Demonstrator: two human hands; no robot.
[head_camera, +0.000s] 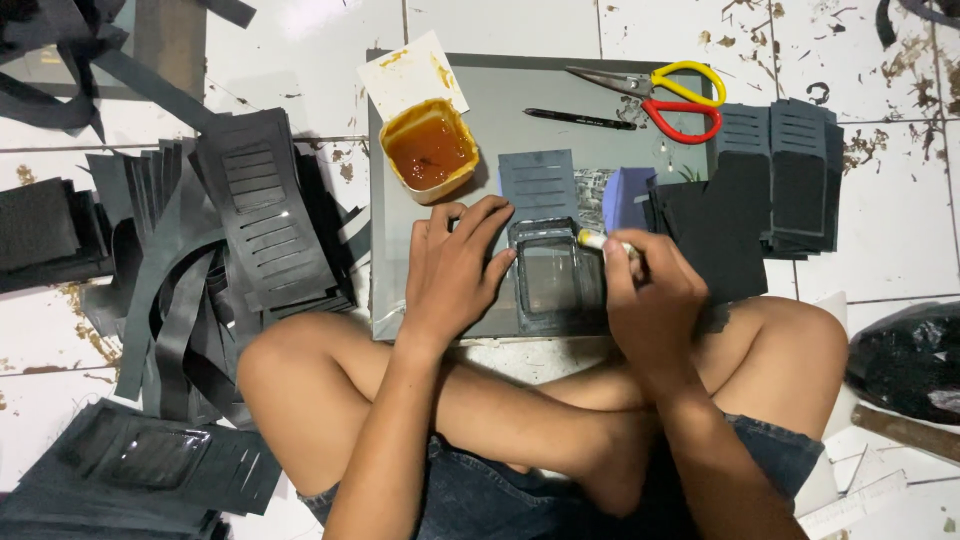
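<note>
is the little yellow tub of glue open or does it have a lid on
Open. The yellow tub has no lid; its amber-brown glue shows from above, upright on the grey board.

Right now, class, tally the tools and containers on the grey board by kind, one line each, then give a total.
Scissors, red and yellow handles: 1
Black pen: 1
Tub of brown glue: 1
Glue brush in the right hand: 1
Total: 4
</note>
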